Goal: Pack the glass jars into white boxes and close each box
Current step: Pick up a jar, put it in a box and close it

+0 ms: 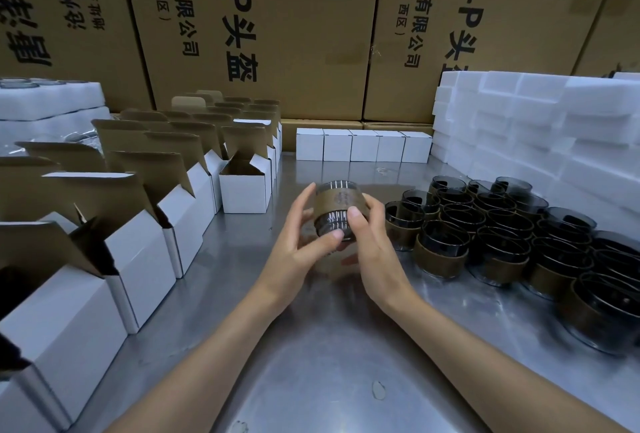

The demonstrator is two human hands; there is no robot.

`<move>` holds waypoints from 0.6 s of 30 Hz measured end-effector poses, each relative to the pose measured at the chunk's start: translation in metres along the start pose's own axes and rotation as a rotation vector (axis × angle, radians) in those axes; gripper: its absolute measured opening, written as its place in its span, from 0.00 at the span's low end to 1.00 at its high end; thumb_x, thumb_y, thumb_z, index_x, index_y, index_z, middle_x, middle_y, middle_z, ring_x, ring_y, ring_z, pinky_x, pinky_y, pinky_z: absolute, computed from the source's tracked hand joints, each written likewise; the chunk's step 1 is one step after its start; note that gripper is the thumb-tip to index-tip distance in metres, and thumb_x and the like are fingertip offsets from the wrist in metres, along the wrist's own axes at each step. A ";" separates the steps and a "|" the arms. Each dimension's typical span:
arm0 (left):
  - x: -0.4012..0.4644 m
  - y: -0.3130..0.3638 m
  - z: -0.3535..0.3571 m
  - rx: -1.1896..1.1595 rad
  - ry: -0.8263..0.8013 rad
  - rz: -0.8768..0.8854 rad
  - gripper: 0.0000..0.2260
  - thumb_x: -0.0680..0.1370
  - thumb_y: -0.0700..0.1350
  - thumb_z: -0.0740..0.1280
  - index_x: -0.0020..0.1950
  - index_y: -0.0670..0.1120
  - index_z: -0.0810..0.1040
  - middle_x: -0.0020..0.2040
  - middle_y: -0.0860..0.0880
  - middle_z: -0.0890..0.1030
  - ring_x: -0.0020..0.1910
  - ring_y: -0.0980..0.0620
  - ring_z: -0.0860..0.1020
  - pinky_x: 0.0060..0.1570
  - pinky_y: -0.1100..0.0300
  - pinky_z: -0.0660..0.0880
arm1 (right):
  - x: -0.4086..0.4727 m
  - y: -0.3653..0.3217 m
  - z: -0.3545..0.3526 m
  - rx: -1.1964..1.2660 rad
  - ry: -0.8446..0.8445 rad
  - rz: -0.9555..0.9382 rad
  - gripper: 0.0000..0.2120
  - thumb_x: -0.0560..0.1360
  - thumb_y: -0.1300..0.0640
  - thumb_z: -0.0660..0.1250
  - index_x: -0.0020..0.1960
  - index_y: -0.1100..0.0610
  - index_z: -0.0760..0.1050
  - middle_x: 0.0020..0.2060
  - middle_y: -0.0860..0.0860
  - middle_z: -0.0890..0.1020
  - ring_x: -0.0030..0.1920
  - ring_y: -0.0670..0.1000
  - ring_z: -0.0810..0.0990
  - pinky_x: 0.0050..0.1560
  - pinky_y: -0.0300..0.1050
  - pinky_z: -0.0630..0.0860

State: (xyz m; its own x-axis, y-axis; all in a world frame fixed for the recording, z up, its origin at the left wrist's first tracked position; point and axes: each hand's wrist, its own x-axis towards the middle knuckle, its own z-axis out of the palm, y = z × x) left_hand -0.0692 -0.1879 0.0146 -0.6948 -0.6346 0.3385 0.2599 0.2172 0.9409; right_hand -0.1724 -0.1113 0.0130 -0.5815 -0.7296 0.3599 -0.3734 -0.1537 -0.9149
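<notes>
Behind the steel table [311, 346] rises a wall of brown printed cartons [263, 34], with stacked white foam blocks [540, 121] at your right and foam trays [48, 100] at your left. Along the left edge run rows of open white boxes [145, 249], their brown flaps standing up; five closed boxes [363, 145] line the back. A crowd of dark glass jars [502, 242] with brown bands waits at your right. You hold one jar [337, 212] above the table's middle, tipped so its axis points away from you. Your left hand [304, 242] wraps its left side and base with curled fingers and thumb; your right hand [367, 249] grips the right side, thumb on the glass. The nearest open box [244, 186] stands just left of the jar and slightly farther from you, mouth up, so your left hand is the closer one, and the jar likely needs turning upright before it drops in.
</notes>
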 end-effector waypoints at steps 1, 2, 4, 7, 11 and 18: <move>-0.001 0.000 0.001 0.083 0.017 0.047 0.34 0.69 0.48 0.72 0.71 0.62 0.62 0.69 0.52 0.69 0.68 0.52 0.71 0.64 0.55 0.73 | 0.000 0.000 0.000 0.002 0.001 0.005 0.26 0.69 0.33 0.54 0.64 0.42 0.60 0.51 0.42 0.78 0.46 0.42 0.81 0.45 0.49 0.79; -0.002 0.000 0.002 0.177 0.036 0.091 0.35 0.70 0.47 0.74 0.71 0.63 0.61 0.69 0.55 0.68 0.67 0.54 0.70 0.62 0.61 0.73 | -0.001 -0.001 0.000 0.004 0.000 0.009 0.25 0.70 0.34 0.54 0.65 0.42 0.61 0.52 0.43 0.78 0.49 0.45 0.81 0.47 0.53 0.80; -0.002 -0.001 0.002 0.325 0.087 0.160 0.36 0.71 0.47 0.76 0.71 0.63 0.61 0.67 0.59 0.69 0.65 0.56 0.71 0.60 0.65 0.71 | -0.002 -0.004 0.000 0.000 -0.013 0.015 0.25 0.71 0.36 0.54 0.66 0.43 0.61 0.55 0.45 0.77 0.53 0.49 0.80 0.49 0.56 0.80; 0.001 -0.004 0.000 0.359 0.179 0.203 0.32 0.69 0.47 0.76 0.68 0.60 0.66 0.62 0.62 0.74 0.60 0.62 0.74 0.58 0.67 0.71 | -0.003 -0.009 -0.001 0.141 -0.078 0.103 0.28 0.73 0.35 0.59 0.68 0.48 0.65 0.55 0.48 0.79 0.50 0.48 0.80 0.44 0.47 0.78; 0.003 -0.007 -0.002 0.327 0.194 0.172 0.31 0.68 0.42 0.77 0.65 0.60 0.68 0.59 0.61 0.77 0.57 0.65 0.75 0.57 0.69 0.71 | 0.004 -0.018 -0.013 0.481 -0.309 0.402 0.31 0.74 0.36 0.53 0.65 0.57 0.74 0.50 0.54 0.83 0.44 0.49 0.81 0.45 0.43 0.74; -0.002 -0.007 0.002 0.549 0.142 0.324 0.40 0.69 0.38 0.75 0.73 0.59 0.60 0.72 0.57 0.66 0.71 0.62 0.64 0.69 0.63 0.63 | 0.004 -0.009 -0.007 0.673 -0.170 0.346 0.33 0.64 0.58 0.72 0.66 0.63 0.66 0.55 0.62 0.79 0.49 0.57 0.80 0.47 0.50 0.77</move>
State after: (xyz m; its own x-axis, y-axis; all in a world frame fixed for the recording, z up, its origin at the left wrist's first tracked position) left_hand -0.0714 -0.1867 0.0076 -0.5340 -0.5569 0.6362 0.0349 0.7373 0.6746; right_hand -0.1761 -0.1085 0.0244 -0.4455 -0.8939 0.0497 0.3605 -0.2300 -0.9040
